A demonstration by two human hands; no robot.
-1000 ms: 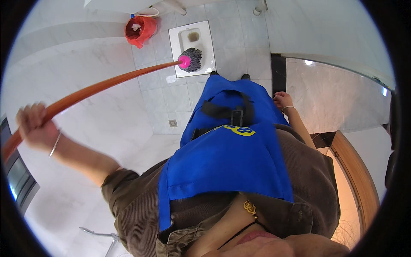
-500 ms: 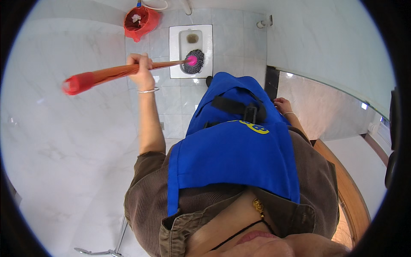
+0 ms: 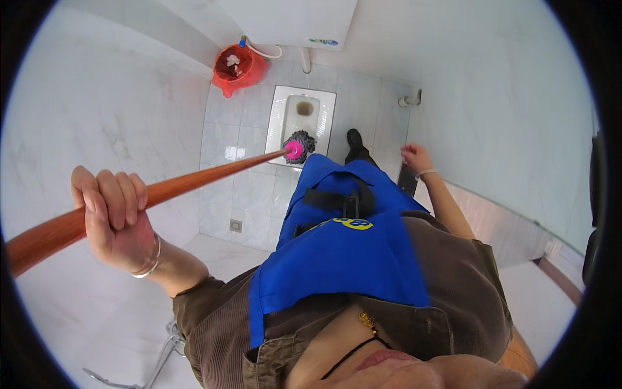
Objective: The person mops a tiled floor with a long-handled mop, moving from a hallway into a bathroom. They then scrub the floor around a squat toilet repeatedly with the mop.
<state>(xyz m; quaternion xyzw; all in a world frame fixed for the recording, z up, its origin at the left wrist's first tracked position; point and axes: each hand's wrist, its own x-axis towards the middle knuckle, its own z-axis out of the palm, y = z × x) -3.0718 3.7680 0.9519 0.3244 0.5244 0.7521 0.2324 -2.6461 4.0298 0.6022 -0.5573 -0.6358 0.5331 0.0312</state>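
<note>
At the left, my left hand (image 3: 116,214) is wrapped round the brown handle of a mop (image 3: 201,178). The handle slants away to a pink socket and a dark grey, stringy mop head (image 3: 302,144). That head lies over the near end of a white squat toilet (image 3: 277,120) set in the floor. Its far end, with a brownish drain hole, stays uncovered. My right hand (image 3: 416,158) hangs in the air at the right, near the wall, its fingers curled with no object visible in them.
A red bin (image 3: 238,76) lined with a red bag holds some white tissue beyond the toilet. A white pipe (image 3: 306,59) comes down behind it. A square floor drain (image 3: 236,225) sits in the grey tiles. At lower left is a metal shower fitting (image 3: 170,337); a glass panel (image 3: 512,129) stands at right.
My left hand has moved left and nearer, taking the mop handle with it. The handle's red end has left the view. My right hand is raised further from my side, and a dark shoe now shows.
</note>
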